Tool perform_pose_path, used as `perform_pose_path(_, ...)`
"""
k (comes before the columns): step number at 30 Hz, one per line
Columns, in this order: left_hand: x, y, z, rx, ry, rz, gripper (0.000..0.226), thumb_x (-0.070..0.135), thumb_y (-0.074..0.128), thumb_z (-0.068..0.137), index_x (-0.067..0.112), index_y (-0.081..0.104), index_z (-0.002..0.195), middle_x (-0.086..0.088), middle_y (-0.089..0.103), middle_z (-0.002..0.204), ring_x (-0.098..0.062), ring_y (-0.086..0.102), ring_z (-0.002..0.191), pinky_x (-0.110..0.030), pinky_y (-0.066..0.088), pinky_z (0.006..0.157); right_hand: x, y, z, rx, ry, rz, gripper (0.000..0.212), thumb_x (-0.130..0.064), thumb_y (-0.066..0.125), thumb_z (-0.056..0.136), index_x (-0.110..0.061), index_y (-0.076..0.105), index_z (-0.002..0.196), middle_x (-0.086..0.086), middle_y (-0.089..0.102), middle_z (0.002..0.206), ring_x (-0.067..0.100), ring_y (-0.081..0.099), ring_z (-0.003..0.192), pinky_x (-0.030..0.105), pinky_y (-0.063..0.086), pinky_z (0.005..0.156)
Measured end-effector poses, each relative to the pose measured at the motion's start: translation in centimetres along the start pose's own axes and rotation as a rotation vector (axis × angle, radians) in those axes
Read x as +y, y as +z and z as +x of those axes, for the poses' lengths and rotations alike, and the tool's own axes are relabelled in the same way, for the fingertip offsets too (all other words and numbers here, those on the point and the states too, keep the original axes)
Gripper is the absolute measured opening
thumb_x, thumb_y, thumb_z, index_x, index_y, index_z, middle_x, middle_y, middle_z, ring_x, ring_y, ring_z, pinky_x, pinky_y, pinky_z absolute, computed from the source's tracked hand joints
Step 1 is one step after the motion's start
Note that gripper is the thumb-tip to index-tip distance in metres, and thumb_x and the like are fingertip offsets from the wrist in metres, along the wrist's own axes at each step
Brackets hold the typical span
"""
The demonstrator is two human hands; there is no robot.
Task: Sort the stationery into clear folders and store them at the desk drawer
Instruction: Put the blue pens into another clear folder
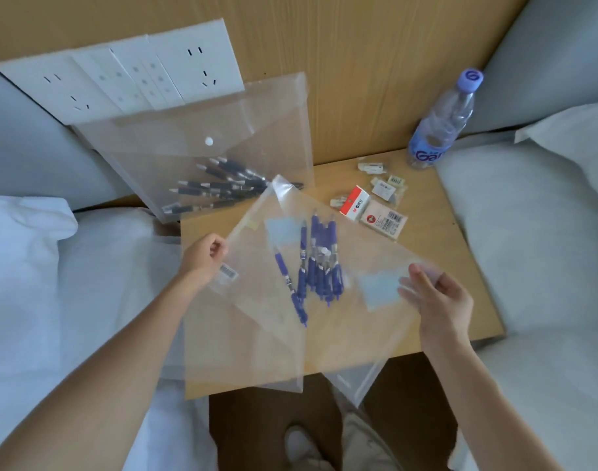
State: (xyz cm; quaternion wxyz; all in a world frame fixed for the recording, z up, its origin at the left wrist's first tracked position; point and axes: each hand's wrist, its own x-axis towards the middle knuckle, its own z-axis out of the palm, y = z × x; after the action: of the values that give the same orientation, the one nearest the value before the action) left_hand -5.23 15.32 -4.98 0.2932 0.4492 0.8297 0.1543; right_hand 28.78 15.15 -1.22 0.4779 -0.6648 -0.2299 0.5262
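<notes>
Fingers of left hand (204, 254) pinched one edge of the clear folder (263, 311) w/ blue pens (319, 266); right hand (438, 300) gripped the opposite edge, prob. keeping it level above desk (460, 246) so pens stayed in.

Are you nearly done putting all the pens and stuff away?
About halfway. Done: the black pens sit inside the folder leaning on the wall. In hand: the left hand and right hand hold a second folder with the blue pens inside. Left: the small packets lie loose on the table, and no folder is in a drawer yet.
</notes>
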Motion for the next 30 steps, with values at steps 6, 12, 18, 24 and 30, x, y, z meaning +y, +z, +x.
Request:
perform_pose_path(6, 1.5, -0.8, -4.5, -0.011, -0.08, -0.395, 0.023, 0.008, 0.05, 0.096, 0.023, 0.048, 0.078, -0.012, 0.068, 0.099, -0.025, 0.063, 0.086, -0.037, 0.049, 0.071, -7.4, 0.3, -1.3, -0.079, -0.208, 0.006, 0.008, -0.014, 0.067, 0.086, -0.014, 0.065, 0.078, 0.002, 0.062, 0.078, 0.015, 0.061, 0.073, 0.018, 0.053, 0.061)
perform_pose_path(12, 6.8, -8.7, -9.8, 0.085, 0.018, -0.621, 0.023, 0.004, 0.044, 0.098, 0.019, 0.044, 0.08, 0.0, 0.062, 0.082, -0.004, 0.062, 0.067, -0.018, 0.044, 0.055, -17.6, 1.3, -5.3, -0.186, -0.426, 0.004, 0.02, -0.013, 0.064, 0.088, -0.014, 0.059, 0.068, 0.0, 0.055, 0.067, 0.013, 0.054, 0.067, 0.02, 0.051, 0.06)
perform_pose_path(18, 13.0, -22.4, -17.6, 0.235, 0.26, -0.635, 0.011, 0.012, 0.048, 0.098, 0.018, 0.05, 0.089, -0.007, 0.067, 0.095, -0.022, 0.062, 0.086, -0.03, 0.054, 0.068, -31.0, 1.1, -13.6, -0.265, -0.634, 0.12, 0.025, -0.015, 0.065, 0.088, -0.011, 0.054, 0.066, -0.007, 0.058, 0.059, 0.01, 0.052, 0.062, 0.018, 0.051, 0.058)
perform_pose_path(24, 18.7, -34.8, -27.8, 0.357, 0.515, -0.917, 0.009, 0.009, 0.044, 0.097, 0.014, 0.05, 0.095, -0.009, 0.067, 0.096, -0.025, 0.065, 0.091, -0.025, 0.056, 0.07, -49.1, 1.1, -25.6, -0.466, -0.943, 0.19, 0.013, -0.011, 0.063, 0.088, -0.015, 0.063, 0.075, -0.01, 0.062, 0.059, 0.006, 0.06, 0.06, 0.018, 0.05, 0.055)
perform_pose_path(30, 21.3, -35.8, -31.5, 0.366, 0.592, -1.012, 0.078, 0.075, 0.058, 0.071, 0.03, 0.041, 0.132, -0.001, 0.056, 0.132, -0.023, 0.055, 0.12, -0.052, 0.041, 0.102, -57.6, 1.3, -33.4, -0.601, -1.192, 0.117, 0.011, -0.009, 0.063, 0.088, -0.016, 0.064, 0.079, -0.011, 0.064, 0.058, 0.004, 0.061, 0.055, 0.017, 0.05, 0.05)
